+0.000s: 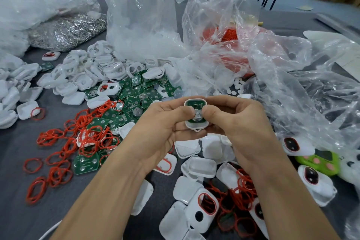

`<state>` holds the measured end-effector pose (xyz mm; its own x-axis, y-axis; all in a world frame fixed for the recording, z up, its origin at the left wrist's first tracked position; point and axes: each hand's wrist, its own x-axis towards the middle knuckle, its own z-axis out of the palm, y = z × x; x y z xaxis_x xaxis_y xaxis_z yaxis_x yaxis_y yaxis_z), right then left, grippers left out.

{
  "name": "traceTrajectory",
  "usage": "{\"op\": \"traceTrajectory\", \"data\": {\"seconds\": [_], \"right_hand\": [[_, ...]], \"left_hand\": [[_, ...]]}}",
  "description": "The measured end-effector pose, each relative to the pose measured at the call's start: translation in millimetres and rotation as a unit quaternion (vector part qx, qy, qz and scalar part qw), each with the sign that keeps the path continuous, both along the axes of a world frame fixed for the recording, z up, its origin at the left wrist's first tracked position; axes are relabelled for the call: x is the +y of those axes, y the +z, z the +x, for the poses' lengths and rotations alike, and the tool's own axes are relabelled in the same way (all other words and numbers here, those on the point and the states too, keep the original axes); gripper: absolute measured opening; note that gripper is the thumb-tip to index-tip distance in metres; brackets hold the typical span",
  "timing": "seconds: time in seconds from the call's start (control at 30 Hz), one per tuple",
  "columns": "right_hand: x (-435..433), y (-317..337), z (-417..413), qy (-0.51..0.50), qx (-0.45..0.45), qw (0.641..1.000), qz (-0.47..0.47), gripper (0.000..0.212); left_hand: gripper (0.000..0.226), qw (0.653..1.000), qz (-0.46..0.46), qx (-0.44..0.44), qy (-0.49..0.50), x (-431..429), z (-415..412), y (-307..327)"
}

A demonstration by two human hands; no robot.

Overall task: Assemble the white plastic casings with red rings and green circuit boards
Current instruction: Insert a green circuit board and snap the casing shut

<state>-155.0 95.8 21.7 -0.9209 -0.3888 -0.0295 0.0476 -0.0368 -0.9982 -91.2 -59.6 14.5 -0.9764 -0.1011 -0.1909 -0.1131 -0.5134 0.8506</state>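
**Q:** Where are the hands?

**A:** Two bare forearms reach in from the bottom edge and meet at the middle of the view. The left hand (161, 123) and the right hand (239, 121) are close together, raised above the grey table (19, 152), with palms turned toward each other.

**Q:** What do they hold?

**A:** Both grip one white casing (191, 125), its open side facing the camera. A green circuit board (194, 104) sits inside it. The fingers of each hand curl behind the casing. The two thumbs press on the board's face side by side, tips almost touching, and cover its middle. A small loop on the casing's lower edge points toward the person.

**Q:** What lies around them?

**A:** To the left and behind is a heap of empty casings (93, 68). In front of that heap is a spread of loose circuit boards (140, 91). Red rings (87, 134) lie tangled on the table at the left, some over the boards. Below the right forearm are more casings, and one with a red ring fitted (206, 202) lies face up. Crumpled clear plastic bags (140, 15) stand at the back. One bag holds red rings (229, 35), and another at far left holds shiny metal pieces (68, 31).
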Motion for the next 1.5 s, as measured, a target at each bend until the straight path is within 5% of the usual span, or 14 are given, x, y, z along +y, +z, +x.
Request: {"op": "traceTrajectory", "data": {"seconds": [0.57,1.5], "right_hand": [[0,4,4,-0.026,0.094,0.995,0.024,0.014],[-5,-6,2,-0.051,0.04,0.995,0.081,0.009]], "left_hand": [[0.034,0.996,0.043,0.044,-0.067,-9,2,-1],[0.033,0.991,-0.117,0.053,-0.032,0,1,-6]]}}
